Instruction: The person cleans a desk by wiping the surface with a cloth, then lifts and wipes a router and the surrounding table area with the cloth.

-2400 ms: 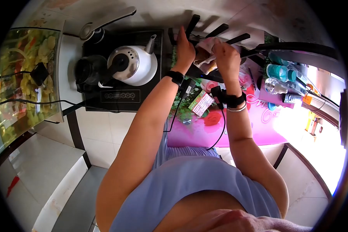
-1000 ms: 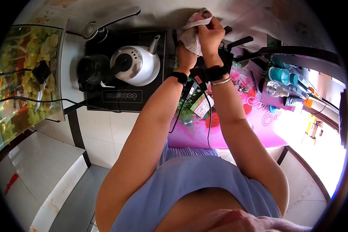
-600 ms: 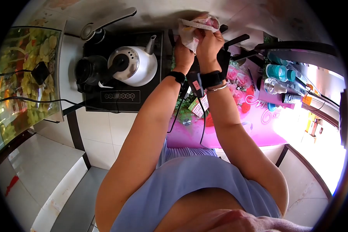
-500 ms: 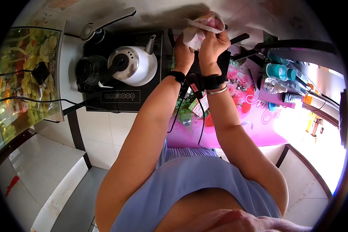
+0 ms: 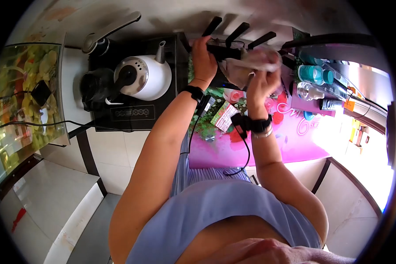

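I read this as mid-wipe, prob., on the black router-like device (image 5: 225, 53) nr the pink tabletop's (image 5: 273, 147) far edge. R hand (image 5: 265, 82) pinches the bunched cloth (image 5: 240, 74) at the device's right part; blurry, exact contact unclear. L hand (image 5: 203, 64) is at its left end, fingers fairly straight; can't tell if gripping. Next calls for L steady, R pressing cloth lightly, imo.

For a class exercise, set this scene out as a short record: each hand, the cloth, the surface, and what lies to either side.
Left hand: beside the black device with prongs; contact unclear
Right hand: gripping the cloth
Cloth: crumpled, partly blurred
Surface: pink floral cover
Left side: white kettle on a black cooktop
Right side: teal bottle, clear bottle
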{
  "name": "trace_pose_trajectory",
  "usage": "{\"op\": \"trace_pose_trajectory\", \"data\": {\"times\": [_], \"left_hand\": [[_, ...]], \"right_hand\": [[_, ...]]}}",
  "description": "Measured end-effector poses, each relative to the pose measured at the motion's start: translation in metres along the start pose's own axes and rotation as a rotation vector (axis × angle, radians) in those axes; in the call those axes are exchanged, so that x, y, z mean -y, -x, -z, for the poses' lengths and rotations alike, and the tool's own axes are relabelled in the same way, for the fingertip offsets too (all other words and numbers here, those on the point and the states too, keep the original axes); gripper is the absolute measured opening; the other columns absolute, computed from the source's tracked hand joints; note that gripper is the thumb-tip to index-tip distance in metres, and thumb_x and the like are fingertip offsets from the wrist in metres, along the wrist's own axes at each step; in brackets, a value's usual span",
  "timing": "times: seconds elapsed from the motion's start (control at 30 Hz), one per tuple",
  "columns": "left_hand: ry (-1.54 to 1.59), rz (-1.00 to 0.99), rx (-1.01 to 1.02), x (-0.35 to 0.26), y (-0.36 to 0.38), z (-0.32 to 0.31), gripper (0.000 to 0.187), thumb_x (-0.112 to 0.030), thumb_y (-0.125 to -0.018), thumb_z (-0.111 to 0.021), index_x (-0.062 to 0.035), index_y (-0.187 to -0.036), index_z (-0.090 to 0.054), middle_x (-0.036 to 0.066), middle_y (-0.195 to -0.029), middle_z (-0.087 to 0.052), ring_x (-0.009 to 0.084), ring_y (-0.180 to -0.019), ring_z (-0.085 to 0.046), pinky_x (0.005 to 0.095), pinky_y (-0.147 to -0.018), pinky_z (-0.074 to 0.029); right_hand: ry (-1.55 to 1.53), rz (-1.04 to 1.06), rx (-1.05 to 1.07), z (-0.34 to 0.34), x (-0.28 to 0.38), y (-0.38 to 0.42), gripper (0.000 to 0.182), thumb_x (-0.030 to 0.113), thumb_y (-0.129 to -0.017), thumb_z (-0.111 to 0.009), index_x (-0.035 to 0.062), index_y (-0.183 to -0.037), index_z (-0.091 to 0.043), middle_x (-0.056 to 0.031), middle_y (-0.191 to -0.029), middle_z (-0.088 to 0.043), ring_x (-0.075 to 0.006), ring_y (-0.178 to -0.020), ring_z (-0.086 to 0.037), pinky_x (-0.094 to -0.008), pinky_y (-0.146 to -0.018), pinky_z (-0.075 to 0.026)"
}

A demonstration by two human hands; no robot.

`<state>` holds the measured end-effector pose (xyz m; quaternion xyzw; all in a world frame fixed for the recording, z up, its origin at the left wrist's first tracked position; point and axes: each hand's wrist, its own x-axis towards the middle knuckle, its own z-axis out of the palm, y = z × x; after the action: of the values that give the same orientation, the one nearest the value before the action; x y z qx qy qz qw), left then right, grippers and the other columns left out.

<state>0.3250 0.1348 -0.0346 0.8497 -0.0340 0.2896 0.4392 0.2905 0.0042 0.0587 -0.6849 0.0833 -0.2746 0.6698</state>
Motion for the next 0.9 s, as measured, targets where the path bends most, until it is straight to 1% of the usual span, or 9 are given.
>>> {"op": "trace_pose_trajectory", "data": {"times": [0.03, 0.07, 0.13, 0.17, 0.23, 0.33, 0.6, 0.83, 0.9], "left_hand": [[0.067, -0.061, 0.075, 0.000, -0.002, -0.002, 0.066, 0.014, -0.072, -0.041, -0.0021, -0.135, -0.036, 0.020, -0.122, -0.054, 0.0380, -0.103, -0.054, 0.0406, -0.088, -0.044], [0.070, -0.064, 0.078, -0.004, -0.002, -0.007, 0.066, 0.014, -0.072, -0.041, -0.0021, -0.135, -0.036, 0.020, -0.122, -0.054, 0.0380, -0.103, -0.054, 0.0406, -0.088, -0.044], [0.371, 0.233, 0.215, -0.015, -0.006, -0.016, 0.066, 0.014, -0.072, -0.046, 0.0011, -0.135, -0.033, 0.022, -0.122, -0.052, 0.0430, -0.112, -0.049, 0.0434, -0.095, -0.042], [0.285, 0.141, 0.227, -0.007, -0.007, -0.022, 0.068, 0.013, -0.073, -0.049, 0.0015, -0.138, -0.029, 0.023, -0.120, -0.055, 0.0435, -0.110, -0.052, 0.0442, -0.091, -0.044], [0.257, 0.106, 0.253, -0.002, -0.009, -0.029, 0.070, 0.012, -0.074, -0.048, -0.0010, -0.140, -0.027, 0.022, -0.122, -0.055, 0.0416, -0.112, -0.052, 0.0435, -0.090, -0.045], [0.193, 0.109, 0.299, -0.004, -0.009, -0.032, 0.071, 0.010, -0.076, -0.051, -0.0025, -0.141, -0.025, 0.022, -0.123, -0.056, 0.0403, -0.113, -0.053, 0.0433, -0.090, -0.045], [0.161, 0.094, 0.243, -0.006, -0.008, -0.036, 0.066, 0.006, -0.077, -0.053, 0.0015, -0.138, -0.030, 0.026, -0.117, -0.057, 0.0447, -0.108, -0.053, 0.0455, -0.090, -0.044], [0.014, 0.049, 0.238, -0.004, -0.005, -0.040, 0.068, 0.002, -0.072, -0.061, 0.0033, -0.135, -0.035, 0.026, -0.104, -0.059, 0.0431, -0.093, -0.055, 0.0472, -0.081, -0.045], [-0.005, 0.012, 0.209, -0.005, -0.006, -0.039, 0.069, 0.001, -0.072, -0.061, 0.0036, -0.135, -0.034, 0.025, -0.102, -0.059, 0.0424, -0.092, -0.055, 0.0466, -0.081, -0.045]], "right_hand": [[0.045, 0.030, 0.047, -0.008, -0.017, -0.009, 0.020, 0.001, -0.089, -0.057, -0.0031, -0.109, -0.058, -0.0073, -0.095, -0.064, -0.0097, -0.081, -0.058, -0.0254, -0.066, -0.048], [0.152, -0.197, 0.064, -0.009, -0.029, -0.011, 0.021, 0.003, -0.088, -0.056, -0.0021, -0.108, -0.059, -0.0104, -0.087, -0.065, -0.0086, -0.079, -0.058, -0.0255, -0.065, -0.048], [0.419, -0.224, 0.155, -0.014, -0.063, -0.025, 0.024, 0.005, -0.081, -0.060, -0.0020, -0.104, -0.061, -0.0158, -0.083, -0.065, -0.0185, -0.077, -0.063, -0.0309, -0.067, -0.050], [0.418, -0.225, 0.154, -0.021, -0.080, -0.031, 0.024, 0.005, -0.081, -0.060, -0.0020, -0.104, -0.061, -0.0158, -0.083, -0.065, -0.0185, -0.077, -0.063, -0.0309, -0.067, -0.050], [0.503, 0.115, 0.228, -0.029, -0.105, -0.040, 0.026, 0.011, -0.073, -0.063, -0.0014, -0.095, -0.062, -0.0209, -0.086, -0.064, -0.0335, -0.079, -0.064, -0.0384, -0.070, -0.050], [0.668, 0.044, 0.348, -0.036, -0.112, -0.049, 0.027, 0.014, -0.066, -0.064, -0.0002, -0.089, -0.062, -0.0212, -0.090, -0.064, -0.0419, -0.084, -0.061, -0.0437, -0.072, -0.049], [0.623, 0.115, 0.389, -0.037, -0.106, -0.064, 0.021, 0.015, -0.066, -0.066, 0.0004, -0.081, -0.062, -0.0185, -0.074, -0.063, -0.0378, -0.070, -0.063, -0.0398, -0.062, -0.050], [0.363, 0.116, 0.355, -0.032, -0.086, -0.076, 0.016, 0.003, -0.068, -0.061, -0.0012, -0.083, -0.063, -0.0172, -0.072, -0.062, -0.0240, -0.060, -0.060, -0.0315, -0.058, -0.047], [0.341, 0.201, 0.251, -0.037, -0.061, -0.076, 0.023, -0.002, -0.069, -0.061, -0.0004, -0.091, -0.066, -0.0070, -0.073, -0.067, -0.0066, -0.067, -0.057, -0.0248, -0.061, -0.047]]}}
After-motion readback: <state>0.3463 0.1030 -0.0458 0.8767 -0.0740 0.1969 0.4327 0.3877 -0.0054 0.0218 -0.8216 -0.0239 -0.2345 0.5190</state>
